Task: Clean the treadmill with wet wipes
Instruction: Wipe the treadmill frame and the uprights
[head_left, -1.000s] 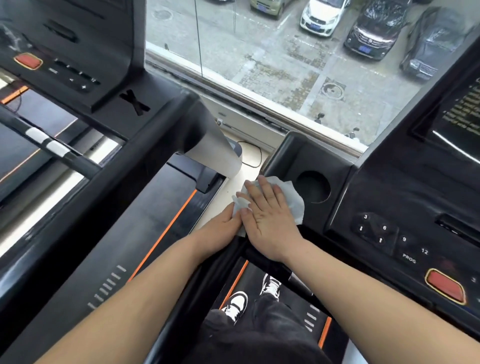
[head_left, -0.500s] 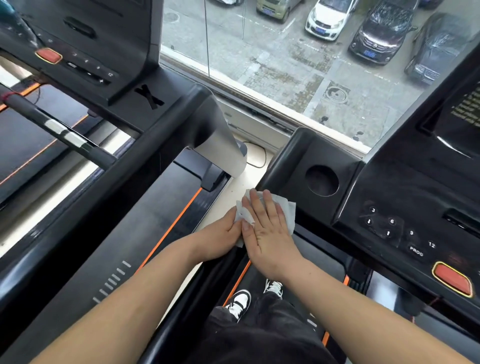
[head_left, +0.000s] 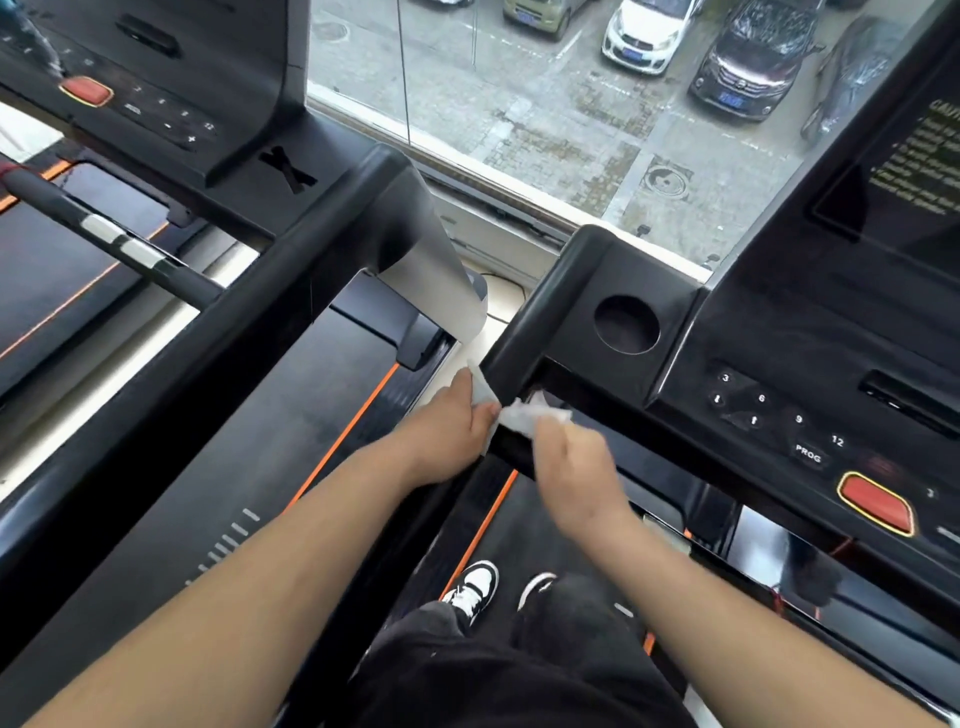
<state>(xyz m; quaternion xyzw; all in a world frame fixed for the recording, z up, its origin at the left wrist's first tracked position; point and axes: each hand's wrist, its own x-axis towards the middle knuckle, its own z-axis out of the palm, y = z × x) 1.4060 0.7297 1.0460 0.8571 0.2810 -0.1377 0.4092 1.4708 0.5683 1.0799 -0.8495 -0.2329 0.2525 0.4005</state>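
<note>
Pinching the wet wipe (head_left: 537, 415), the left hand (head_left: 452, 421) and right hand (head_left: 576, 462) both curl around it at the armrest corner of the treadmill (head_left: 597, 270).

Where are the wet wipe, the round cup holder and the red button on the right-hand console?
wet wipe (head_left: 535, 418): head view, its crumpled white middle.
cup holder (head_left: 627, 325): head view, centre of the round recess.
red button (head_left: 875, 501): head view, middle of its red face.
</note>
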